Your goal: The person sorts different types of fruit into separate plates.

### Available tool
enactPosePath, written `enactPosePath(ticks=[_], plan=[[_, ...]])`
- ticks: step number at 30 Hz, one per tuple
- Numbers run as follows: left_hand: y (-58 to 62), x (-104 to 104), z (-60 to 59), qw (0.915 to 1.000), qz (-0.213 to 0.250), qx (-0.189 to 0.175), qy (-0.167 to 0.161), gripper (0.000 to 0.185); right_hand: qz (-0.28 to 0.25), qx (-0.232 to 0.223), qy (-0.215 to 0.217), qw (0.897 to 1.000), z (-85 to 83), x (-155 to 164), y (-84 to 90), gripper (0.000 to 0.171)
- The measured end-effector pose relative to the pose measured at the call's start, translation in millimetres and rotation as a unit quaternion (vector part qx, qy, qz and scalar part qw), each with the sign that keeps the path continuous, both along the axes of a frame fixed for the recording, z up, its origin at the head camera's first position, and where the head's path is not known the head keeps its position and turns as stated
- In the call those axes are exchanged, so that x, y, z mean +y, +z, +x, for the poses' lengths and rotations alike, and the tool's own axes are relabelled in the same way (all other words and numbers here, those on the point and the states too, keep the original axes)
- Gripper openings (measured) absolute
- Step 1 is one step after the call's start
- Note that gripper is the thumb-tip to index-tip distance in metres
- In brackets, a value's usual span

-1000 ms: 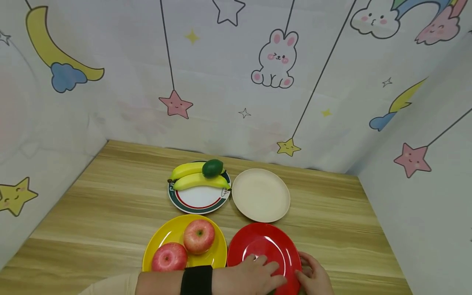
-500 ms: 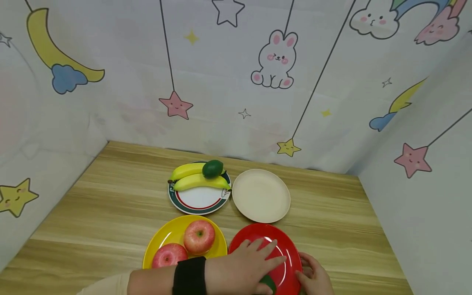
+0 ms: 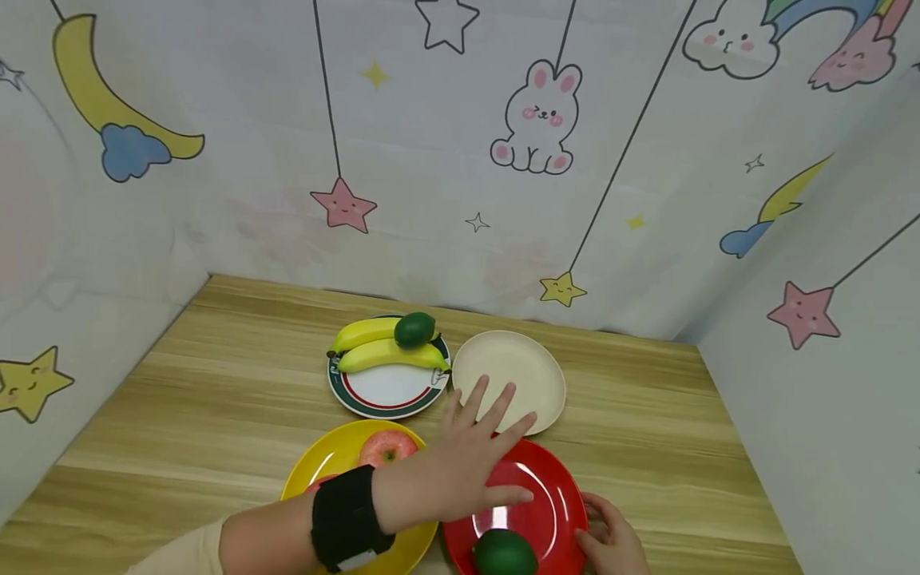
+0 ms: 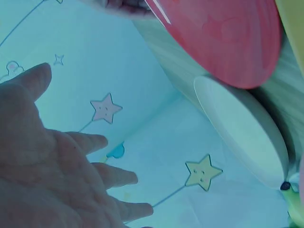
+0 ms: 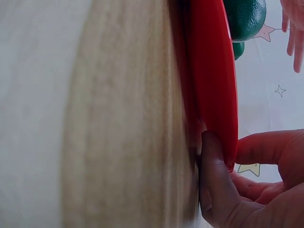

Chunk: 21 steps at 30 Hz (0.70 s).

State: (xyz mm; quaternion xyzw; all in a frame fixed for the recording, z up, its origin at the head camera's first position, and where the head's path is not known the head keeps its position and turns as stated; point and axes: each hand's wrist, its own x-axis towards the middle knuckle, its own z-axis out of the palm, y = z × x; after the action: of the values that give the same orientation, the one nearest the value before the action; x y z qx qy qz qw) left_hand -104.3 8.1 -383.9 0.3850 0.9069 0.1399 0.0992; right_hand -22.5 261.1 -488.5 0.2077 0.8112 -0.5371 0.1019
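Observation:
My left hand (image 3: 463,463), fingers spread and nothing in its grasp, hovers over the left part of the red plate (image 3: 549,487). Its open palm fills the lower left of the left wrist view. A dark green avocado (image 3: 505,553) lies in the red plate near its front edge. At the plate's right rim, my right hand (image 3: 614,537) pinches the edge. The right wrist view shows its thumb (image 5: 261,147) on top and a finger (image 5: 216,171) underneath. Behind the left forearm, the yellow plate (image 3: 316,459) holds apples (image 3: 388,447), partly covered.
Behind the red plate is a beige plate (image 3: 528,379), overlapped by the left fingertips. Left of it, a green-rimmed white plate (image 3: 384,387) carries two bananas (image 3: 391,354) and another avocado (image 3: 414,330). A printed cloth wall (image 3: 431,255) closes off the wooden table (image 3: 230,383).
The left hand has lifted off the avocado, leaving it in the red plate, and moved away toward the beige plate with fingers spread. The right hand stays at the red plate's rim.

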Motion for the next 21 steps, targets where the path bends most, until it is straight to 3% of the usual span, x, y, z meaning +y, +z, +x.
enactPosePath(ticks=[9,15,21], plan=[[7.7,-14.3,-24.3,0.9971,0.001,0.033,0.069,0.091,0.004,-0.006,0.004,1.0,-1.1,1.0,2.3,0.051],[8.3,-28.2,-44.5,0.9922,0.01,0.034,0.119,0.093,0.002,0.013,0.002,1.0,0.1,0.8,2.3,0.05],[4.7,-43.3,-65.8,0.9877,-0.001,0.049,0.148,0.093,-0.003,0.02,0.002,1.0,1.2,1.8,1.8,0.05]])
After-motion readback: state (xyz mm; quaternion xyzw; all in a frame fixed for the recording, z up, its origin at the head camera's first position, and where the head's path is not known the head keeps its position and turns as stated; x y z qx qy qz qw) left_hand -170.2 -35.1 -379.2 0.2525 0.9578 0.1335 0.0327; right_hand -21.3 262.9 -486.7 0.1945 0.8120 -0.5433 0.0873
